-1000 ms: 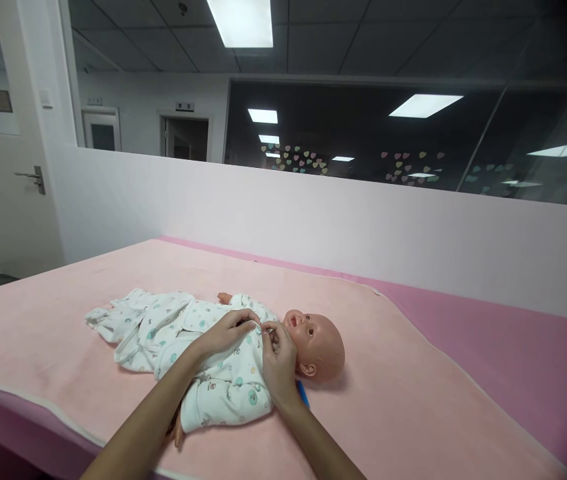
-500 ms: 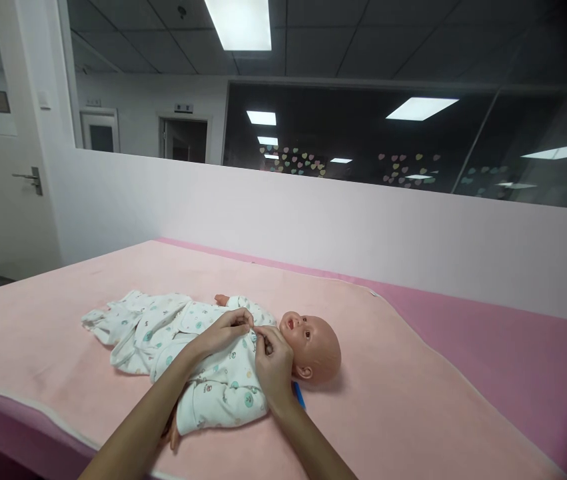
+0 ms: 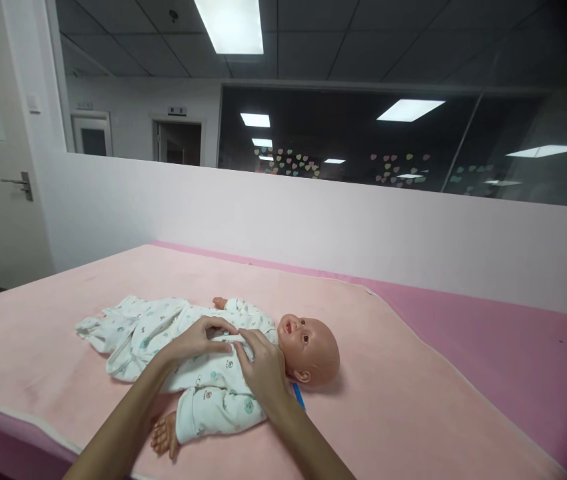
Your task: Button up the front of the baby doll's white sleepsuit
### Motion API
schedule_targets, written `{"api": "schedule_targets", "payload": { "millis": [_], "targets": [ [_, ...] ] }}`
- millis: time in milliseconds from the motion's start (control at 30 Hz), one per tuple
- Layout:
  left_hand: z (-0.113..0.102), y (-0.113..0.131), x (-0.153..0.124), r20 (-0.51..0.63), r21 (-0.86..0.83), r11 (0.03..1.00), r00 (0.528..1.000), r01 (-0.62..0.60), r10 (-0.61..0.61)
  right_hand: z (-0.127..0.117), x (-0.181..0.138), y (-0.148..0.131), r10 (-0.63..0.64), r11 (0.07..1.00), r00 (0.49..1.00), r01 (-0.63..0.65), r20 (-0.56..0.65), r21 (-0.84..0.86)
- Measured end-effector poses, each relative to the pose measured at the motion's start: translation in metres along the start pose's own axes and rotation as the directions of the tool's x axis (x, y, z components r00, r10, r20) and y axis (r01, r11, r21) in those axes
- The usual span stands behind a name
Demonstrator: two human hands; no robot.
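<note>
1. The worktop (image 3: 413,373), under a pink cover, carries the doll (image 3: 243,347) lying on its back near the front edge, head to the right.
2. Its printed suit (image 3: 163,333) looks smoother across the chest than a second ago.
3. Both hands have slid from the collar down onto the chest.
4. Left hand (image 3: 198,337): grip pinching suit cloth.
5. Right hand (image 3: 260,367): grip loose, flat on the suit.

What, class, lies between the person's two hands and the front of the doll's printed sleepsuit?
Nothing visible does. The left hand and the right hand both rest directly on the chest of the sleepsuit worn by the baby doll, which lies on its back on the pink mat.
</note>
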State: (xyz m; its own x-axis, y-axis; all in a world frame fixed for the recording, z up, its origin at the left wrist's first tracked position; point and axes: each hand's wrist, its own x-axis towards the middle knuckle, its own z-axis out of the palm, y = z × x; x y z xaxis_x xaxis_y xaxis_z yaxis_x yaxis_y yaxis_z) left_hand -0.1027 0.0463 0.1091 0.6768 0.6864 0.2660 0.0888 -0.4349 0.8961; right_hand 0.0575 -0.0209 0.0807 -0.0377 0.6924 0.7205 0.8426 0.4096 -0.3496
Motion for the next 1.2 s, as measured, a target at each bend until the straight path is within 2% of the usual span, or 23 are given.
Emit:
{"api": "schedule_targets", "payload": {
  "millis": [100, 333, 467, 633, 767, 867, 1200],
  "targets": [
    [-0.002, -0.004, -0.001, 0.003, 0.019, 1.000, 1.000, 0.000, 0.000, 0.002, 0.000, 0.002, 0.031, 0.998, 0.999, -0.030, -0.009, 0.050],
    [-0.002, -0.006, -0.002, -0.098, 0.064, 0.996, 0.994, 0.058, -0.051, 0.005, -0.002, 0.004, 0.143, 0.977, 0.987, -0.129, -0.074, 0.167],
    [-0.004, -0.003, -0.003, -0.082, 0.065, 0.995, 0.994, 0.080, -0.074, 0.006, -0.001, 0.005, 0.199, 0.965, 0.978, -0.184, -0.066, 0.186],
    [-0.007, -0.004, -0.004, -0.024, 0.142, 0.990, 1.000, 0.021, -0.018, 0.008, -0.001, 0.007, 0.227, 0.957, 0.972, -0.213, -0.054, 0.196],
    [-0.005, -0.005, -0.004, -0.017, 0.203, 0.978, 0.998, -0.053, 0.058, 0.009, -0.001, 0.008, 0.221, 0.961, 0.974, -0.207, -0.056, 0.184],
    [-0.004, -0.005, -0.005, -0.035, 0.194, 0.979, 0.997, -0.065, 0.074, 0.010, -0.001, 0.008, 0.207, 0.965, 0.976, -0.192, -0.067, 0.176],
    [-0.007, -0.013, -0.006, -0.126, 0.060, 0.995, 0.990, 0.077, -0.069, 0.010, -0.002, 0.009, 0.199, 0.970, 0.977, -0.184, -0.083, 0.160]
  ]
}}
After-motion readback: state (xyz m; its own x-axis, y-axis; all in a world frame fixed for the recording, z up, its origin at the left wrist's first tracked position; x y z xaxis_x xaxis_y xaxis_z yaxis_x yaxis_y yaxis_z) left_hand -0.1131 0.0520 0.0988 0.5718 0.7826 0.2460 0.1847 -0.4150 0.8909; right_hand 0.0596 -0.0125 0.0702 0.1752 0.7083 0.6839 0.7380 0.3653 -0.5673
